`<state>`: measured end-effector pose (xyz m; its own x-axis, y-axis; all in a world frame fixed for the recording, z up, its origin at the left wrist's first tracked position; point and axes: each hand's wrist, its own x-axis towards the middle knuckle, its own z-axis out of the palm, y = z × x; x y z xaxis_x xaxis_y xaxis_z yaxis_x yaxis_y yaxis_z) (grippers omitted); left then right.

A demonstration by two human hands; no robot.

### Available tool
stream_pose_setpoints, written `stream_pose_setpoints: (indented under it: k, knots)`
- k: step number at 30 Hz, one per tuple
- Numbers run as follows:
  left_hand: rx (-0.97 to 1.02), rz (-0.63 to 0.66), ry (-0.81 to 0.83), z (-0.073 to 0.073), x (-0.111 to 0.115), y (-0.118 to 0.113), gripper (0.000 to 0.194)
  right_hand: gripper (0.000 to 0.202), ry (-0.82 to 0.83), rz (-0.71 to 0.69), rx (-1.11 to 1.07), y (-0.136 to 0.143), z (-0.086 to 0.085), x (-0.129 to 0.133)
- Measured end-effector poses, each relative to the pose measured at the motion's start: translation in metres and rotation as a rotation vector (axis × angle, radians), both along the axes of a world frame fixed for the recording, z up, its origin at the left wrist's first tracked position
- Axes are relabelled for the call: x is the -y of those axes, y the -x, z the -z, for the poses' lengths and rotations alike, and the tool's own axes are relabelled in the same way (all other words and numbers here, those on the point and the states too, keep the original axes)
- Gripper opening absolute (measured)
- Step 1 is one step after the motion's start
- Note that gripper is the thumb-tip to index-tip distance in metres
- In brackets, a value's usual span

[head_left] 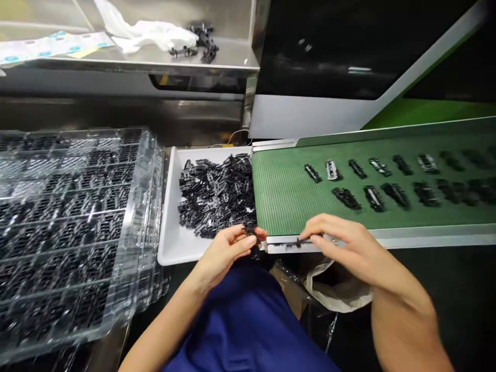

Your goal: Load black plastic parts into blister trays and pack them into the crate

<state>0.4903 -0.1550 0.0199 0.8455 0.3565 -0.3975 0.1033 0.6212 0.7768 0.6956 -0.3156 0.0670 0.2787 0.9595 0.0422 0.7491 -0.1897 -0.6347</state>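
My left hand (228, 249) pinches a small black plastic part (254, 250) at the front right corner of the white tray. That tray (170, 227) holds a heap of black parts (217, 194). Over the near rail of the green conveyor belt (279, 194), my right hand (341, 240) closes its thumb and index finger on a thin dark piece (306, 240), slightly blurred. Black and silvery parts (374, 198) lie in two rows on the belt, to the right.
Stacked clear plastic trays (127, 232) filled with black parts stand at the left. Above, a metal shelf (228, 59) holds white film (155, 36) and more black parts. A pale bag (341, 297) hangs below the belt's near rail (426, 236).
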Motion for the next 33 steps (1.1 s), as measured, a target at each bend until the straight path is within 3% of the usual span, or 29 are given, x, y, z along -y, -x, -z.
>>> stream_pose_setpoints:
  k: [2,6,8,10,15,25,33]
  knots:
    - [0.027,0.104,-0.018,0.002,0.000,-0.005,0.031,0.020,0.009,-0.162,-0.102,0.017,-0.011,-0.003]
    - [0.084,0.206,0.047,0.004,0.003,-0.005,0.041,0.019,-0.058,-0.048,-0.181,0.041,-0.007,-0.020]
    - [0.101,0.197,0.084,0.004,0.006,-0.001,0.045,0.016,-0.140,0.002,-0.157,0.050,0.001,-0.027]
    - [0.115,0.152,0.110,0.004,0.007,0.006,0.044,0.019,-0.214,-0.038,-0.089,0.059,0.006,-0.032]
    - [0.111,0.056,0.241,0.005,0.005,0.031,0.042,0.066,-0.220,-0.268,0.123,0.077,0.010,-0.038]
    - [0.096,-0.042,0.212,0.004,-0.005,0.077,0.049,0.057,-0.251,-0.263,0.206,0.116,0.016,-0.057]
    - [0.055,0.035,0.171,0.004,-0.016,0.091,0.043,0.055,-0.189,-0.291,0.204,0.135,0.016,-0.060]
